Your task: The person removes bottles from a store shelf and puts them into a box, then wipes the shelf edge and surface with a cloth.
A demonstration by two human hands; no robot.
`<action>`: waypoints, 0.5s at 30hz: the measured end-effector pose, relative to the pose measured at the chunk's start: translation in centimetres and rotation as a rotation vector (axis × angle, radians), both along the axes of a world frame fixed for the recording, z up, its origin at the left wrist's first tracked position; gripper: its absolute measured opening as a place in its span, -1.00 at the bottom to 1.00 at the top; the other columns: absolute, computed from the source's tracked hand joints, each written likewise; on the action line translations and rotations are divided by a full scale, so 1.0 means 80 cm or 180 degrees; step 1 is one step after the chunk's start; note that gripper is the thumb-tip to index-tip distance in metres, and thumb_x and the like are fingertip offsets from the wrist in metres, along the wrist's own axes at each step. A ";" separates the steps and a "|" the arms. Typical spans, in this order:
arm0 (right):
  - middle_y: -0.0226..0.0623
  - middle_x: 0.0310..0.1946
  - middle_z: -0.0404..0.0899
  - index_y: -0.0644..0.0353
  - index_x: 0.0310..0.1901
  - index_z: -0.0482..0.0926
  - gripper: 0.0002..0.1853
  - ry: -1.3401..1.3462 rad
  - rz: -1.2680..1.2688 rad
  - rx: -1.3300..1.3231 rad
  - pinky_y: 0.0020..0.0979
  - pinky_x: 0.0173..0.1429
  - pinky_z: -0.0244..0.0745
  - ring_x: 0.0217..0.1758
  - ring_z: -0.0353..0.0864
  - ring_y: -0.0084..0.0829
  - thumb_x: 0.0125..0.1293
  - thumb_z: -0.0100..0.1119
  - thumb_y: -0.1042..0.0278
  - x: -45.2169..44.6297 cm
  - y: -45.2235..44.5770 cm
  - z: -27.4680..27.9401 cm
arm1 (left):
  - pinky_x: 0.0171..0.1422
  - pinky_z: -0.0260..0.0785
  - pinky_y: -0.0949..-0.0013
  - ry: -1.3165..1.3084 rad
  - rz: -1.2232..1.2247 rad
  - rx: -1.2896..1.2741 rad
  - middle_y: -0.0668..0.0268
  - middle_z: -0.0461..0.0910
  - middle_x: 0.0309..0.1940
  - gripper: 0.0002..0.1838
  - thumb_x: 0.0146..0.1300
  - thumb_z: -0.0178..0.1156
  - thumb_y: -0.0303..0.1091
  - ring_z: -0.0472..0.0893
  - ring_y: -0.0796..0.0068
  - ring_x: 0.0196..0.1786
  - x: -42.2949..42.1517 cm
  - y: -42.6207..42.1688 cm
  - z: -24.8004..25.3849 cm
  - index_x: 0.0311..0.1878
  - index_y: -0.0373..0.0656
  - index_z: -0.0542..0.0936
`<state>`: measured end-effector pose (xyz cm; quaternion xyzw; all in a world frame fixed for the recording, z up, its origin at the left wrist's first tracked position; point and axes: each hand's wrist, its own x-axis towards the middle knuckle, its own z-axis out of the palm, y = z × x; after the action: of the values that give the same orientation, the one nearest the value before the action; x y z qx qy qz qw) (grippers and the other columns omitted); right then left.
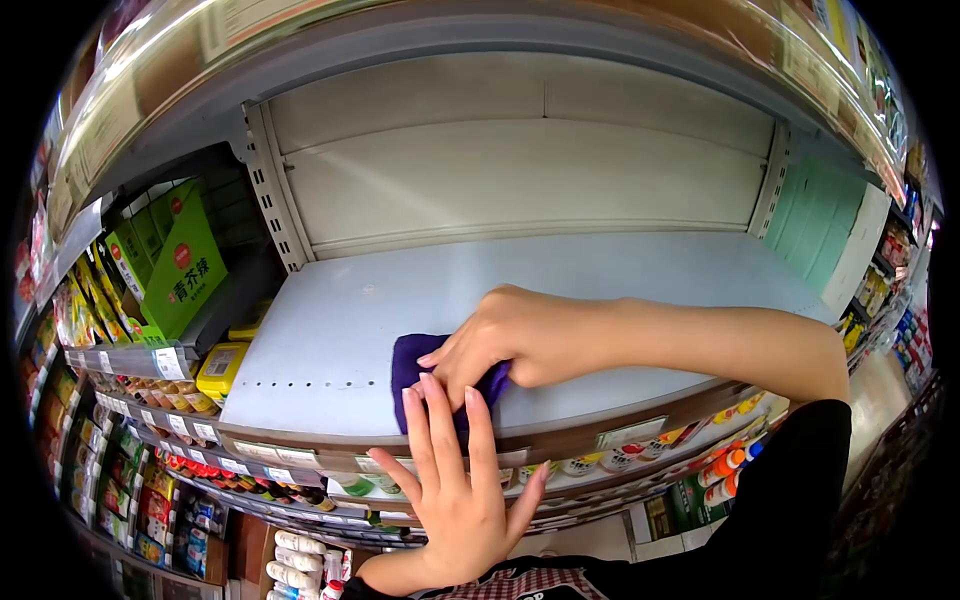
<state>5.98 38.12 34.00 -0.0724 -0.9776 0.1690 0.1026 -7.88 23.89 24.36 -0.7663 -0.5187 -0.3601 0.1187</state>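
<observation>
A folded purple cloth (407,362) lies on the pale shelf board (330,310), near its front edge. My right hand (495,340) reaches in from the right, its fingers bent and pressed together on the cloth. Some of its fingertips are hidden behind my left hand (455,490). That hand is raised at the shelf's front edge with the fingers spread, its longer fingers overlapping the cloth's lower part. Whether those fingertips touch the cloth is unclear.
Green boxes (185,265) and a yellow container (220,370) stand on the left. A shelf upright (275,190) rises beside them. Jars and bottles (725,470) line lower shelves. Wrapped goods (130,100) hang over the top edge. A pale green panel (815,220) is at right.
</observation>
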 end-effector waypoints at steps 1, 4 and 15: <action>-0.23 0.02 0.65 0.13 -0.05 0.69 -0.36 0.0097 0.0064 -0.0059 -0.25 0.28 0.50 0.20 0.58 -0.14 -0.23 0.00 0.85 0.013 -0.001 0.000 | 0.43 -0.72 -0.35 0.0069 0.0048 -0.0097 -0.32 0.00 0.45 0.00 0.17 0.24 0.02 -0.06 -0.26 0.54 0.004 -0.002 0.002 0.43 -0.55 0.05; -0.30 0.04 0.65 0.02 -0.05 0.72 -0.35 0.0248 0.0098 -0.0156 -0.30 0.23 0.53 0.20 0.58 -0.20 -0.23 0.04 0.82 0.059 -0.008 0.001 | 0.47 -0.54 -0.37 -0.0123 0.0190 0.0098 -0.07 0.34 0.30 -0.09 0.14 0.28 0.05 0.18 -0.14 0.45 0.009 0.001 0.003 0.38 -0.43 0.24; -0.28 -0.02 0.67 -0.11 -0.09 0.75 -0.30 0.0003 -0.0970 -0.0418 -0.39 0.28 0.50 0.22 0.58 -0.18 -0.26 0.01 0.84 0.234 -0.071 0.021 | 0.50 -0.47 -0.34 -0.0177 0.0484 0.0126 0.07 0.43 0.20 -0.22 0.14 0.25 0.01 0.27 -0.05 0.38 0.021 -0.001 0.009 0.31 -0.36 0.36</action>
<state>24.70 32.43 35.68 -0.2263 -0.9421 0.2150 0.1225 -6.17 23.80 25.06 -0.7119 -0.5712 -0.3813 0.1465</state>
